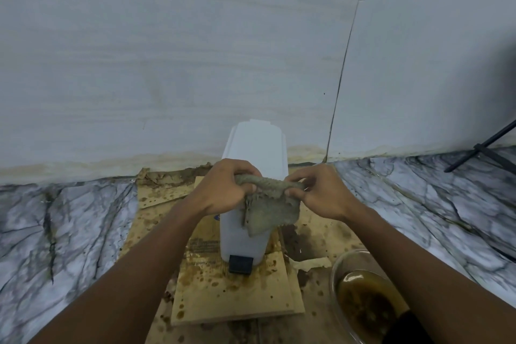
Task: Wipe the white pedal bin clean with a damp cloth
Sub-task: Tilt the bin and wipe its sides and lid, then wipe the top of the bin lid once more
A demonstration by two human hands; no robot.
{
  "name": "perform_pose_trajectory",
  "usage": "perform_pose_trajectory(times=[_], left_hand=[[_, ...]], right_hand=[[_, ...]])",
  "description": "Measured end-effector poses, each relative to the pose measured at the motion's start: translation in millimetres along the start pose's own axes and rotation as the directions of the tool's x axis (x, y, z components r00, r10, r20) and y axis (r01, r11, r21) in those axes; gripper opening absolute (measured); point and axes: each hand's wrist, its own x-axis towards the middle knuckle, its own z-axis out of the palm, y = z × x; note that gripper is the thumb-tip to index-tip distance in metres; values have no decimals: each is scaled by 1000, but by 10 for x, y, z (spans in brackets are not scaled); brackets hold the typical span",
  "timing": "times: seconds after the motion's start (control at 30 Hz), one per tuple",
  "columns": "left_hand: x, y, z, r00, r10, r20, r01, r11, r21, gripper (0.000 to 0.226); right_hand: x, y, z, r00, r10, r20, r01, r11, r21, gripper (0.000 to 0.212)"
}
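1. On my feed the left hand (223, 187) is closed around one end of a grey-green, coarse-woven cloth (268, 209), its fingers curled over the bunched top edge.
2. The right hand (318, 193) pinches the other end of that edge between its thumb and curled fingers. It sits just across from the left hand, near it but not touching.
3. Between the two hands the cloth's top edge is rolled into a tight cord, and the rest hangs loose below them as a flap.
4. The tall white plastic pedal bin (257, 145) stands upright directly behind and beneath both hands, with its shut lid showing beyond the knuckles.
5. The flap hangs in front of the bin's near face; I cannot tell whether it touches.
6. Straight below the hands, at the bin's foot, a black rectangular pedal (240, 264) sticks out towards me.
7. The bin stands on flat, brown-stained cardboard sheets (231, 296), which spread out under both forearms over the grey-veined marble-patterned floor (69, 232).
8. Under the right forearm, close to me, sits a clear glass bowl (332, 276) holding murky brown liquid.
9. Beyond the hands a pale wall (167, 50) rises behind the bin, yellow-stained along its base.
10. Far out to the right of the right hand, thin black stand legs (480, 148) rest on the floor by the wall.
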Motion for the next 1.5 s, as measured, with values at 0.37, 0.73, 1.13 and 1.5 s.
perform_pose_trajectory(times=[0.37, 0.73, 1.13, 1.5], left_hand=[[200, 266, 591, 990, 135, 34, -138, 983, 120, 12], [251, 441, 2012, 768, 200, 608, -326, 940, 102, 17], [-229, -180, 3121, 491, 19, 871, -379, 905, 194, 22], [-152, -181, 3487, 645, -28, 763, -293, 914, 282, 31]], right_hand=[[-246, 274, -489, 996, 93, 3, -93, 995, -42, 11], [-1861, 1286, -559, 879, 475, 46, -476, 870, 127, 16], [-2815, 1972, 577, 721, 678, 140, -688, 726, 26, 33], [-2820, 2189, 605, 679, 727, -100, -732, 680, -28, 28]])
